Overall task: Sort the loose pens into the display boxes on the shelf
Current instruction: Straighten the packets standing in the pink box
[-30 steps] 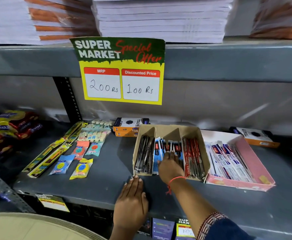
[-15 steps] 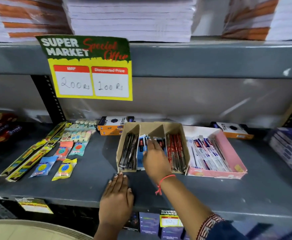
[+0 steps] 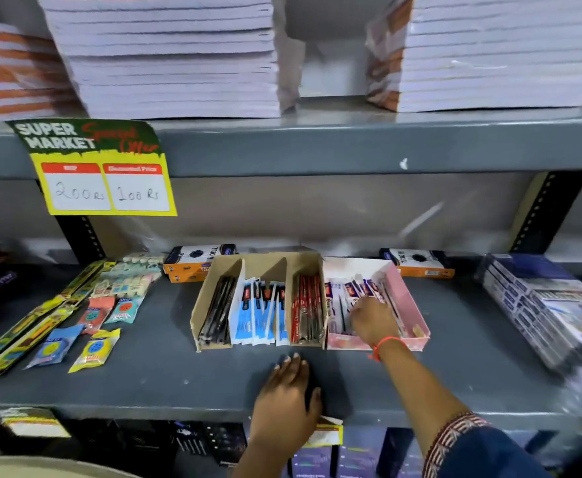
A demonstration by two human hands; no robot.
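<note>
A brown cardboard display box (image 3: 265, 262) stands on the grey shelf (image 3: 151, 370) with three compartments. They hold black pens (image 3: 217, 308) on the left, blue-and-white packed pens (image 3: 258, 312) in the middle and red pens (image 3: 307, 308) on the right. Touching its right side is a pink box (image 3: 407, 305) filled with white-and-blue packed pens (image 3: 348, 291). My right hand (image 3: 374, 320) reaches into the pink box, its fingers curled down onto those pens; any grip is hidden. My left hand (image 3: 288, 401) lies flat, palm down, on the shelf's front edge.
Orange-and-black boxes (image 3: 196, 262) (image 3: 417, 263) lie behind the display boxes. Erasers and long yellow packs (image 3: 93, 315) spread across the shelf's left. A stack of wrapped packs (image 3: 541, 312) fills the right end. A price sign (image 3: 100, 167) hangs from the upper shelf, which carries notebook stacks (image 3: 172, 56).
My right hand has left the middle compartment of the cardboard box and moved right into the pink box. My left hand has stayed on the shelf edge. The view has shifted right.
</note>
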